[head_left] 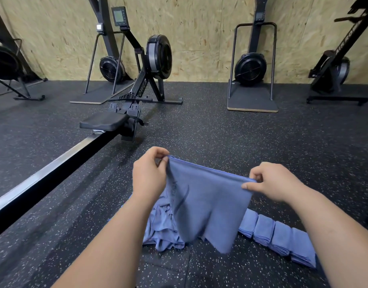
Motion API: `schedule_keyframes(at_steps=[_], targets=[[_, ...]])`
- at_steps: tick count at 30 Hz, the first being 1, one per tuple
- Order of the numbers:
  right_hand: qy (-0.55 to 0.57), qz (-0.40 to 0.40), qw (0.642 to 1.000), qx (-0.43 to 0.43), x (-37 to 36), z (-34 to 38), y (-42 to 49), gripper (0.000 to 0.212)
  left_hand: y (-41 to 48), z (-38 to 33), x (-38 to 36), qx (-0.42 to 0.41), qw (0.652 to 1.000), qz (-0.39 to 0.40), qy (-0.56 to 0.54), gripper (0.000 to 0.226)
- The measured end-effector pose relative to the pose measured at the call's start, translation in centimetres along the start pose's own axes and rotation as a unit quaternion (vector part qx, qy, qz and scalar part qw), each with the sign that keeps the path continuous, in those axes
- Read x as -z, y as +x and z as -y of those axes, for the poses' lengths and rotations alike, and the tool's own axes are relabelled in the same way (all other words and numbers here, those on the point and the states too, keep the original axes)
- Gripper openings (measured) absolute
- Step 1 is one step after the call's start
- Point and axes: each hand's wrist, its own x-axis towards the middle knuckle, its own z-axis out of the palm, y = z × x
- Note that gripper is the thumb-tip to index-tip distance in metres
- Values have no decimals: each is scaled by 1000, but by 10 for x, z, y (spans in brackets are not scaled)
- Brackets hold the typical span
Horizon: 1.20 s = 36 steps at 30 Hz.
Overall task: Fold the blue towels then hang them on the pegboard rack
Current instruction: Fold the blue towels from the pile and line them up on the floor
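Observation:
A blue towel [208, 206] hangs in the air in front of me, stretched along its top edge. My left hand [148, 173] pinches its upper left corner and my right hand [272, 181] pinches its upper right corner. Its lower edge dangles just above the floor. Under it lies a crumpled heap of blue towels [162, 231], partly hidden by the hanging one. To the right, several folded blue towels [280, 235] lie side by side in a row on the floor. No pegboard rack is in view.
The floor is black speckled rubber [231, 138]. A rowing machine [120, 119] with its long rail runs from the left toward the middle. More exercise machines [251, 67] stand along the chipboard wall at the back.

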Motion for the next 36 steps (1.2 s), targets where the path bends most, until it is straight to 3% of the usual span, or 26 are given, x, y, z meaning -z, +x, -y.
schedule_keyframes(at_steps=[6, 11, 13, 18, 26, 30, 34, 36], targets=[[-50, -58, 993, -85, 11, -24, -9, 45, 5, 5, 13, 49, 998, -40, -23, 20], [-88, -132, 982, -100, 12, -27, -13, 20, 3, 4, 8, 50, 997, -27, -44, 22], [-76, -152, 980, -105, 11, -27, -13, 12, 3, 6, 6, 52, 998, -10, -46, 22], [-22, -239, 963, -120, 7, -30, -11, 17, 6, 14, 3, 77, 992, 57, -82, 20], [60, -348, 931, -94, 16, -31, -14, 8, 6, 9, 0, 75, 993, 56, -78, 18], [123, -351, 924, -89, 21, -24, -15, 7, 5, 8, 0, 63, 997, 30, -22, 16], [187, -322, 926, -69, 23, -20, -17, 30, 4, 3, 1, 64, 998, 2, 7, 11], [171, -300, 937, -52, 22, -23, -16, 30, 4, 3, 2, 63, 998, -7, 11, 10]])
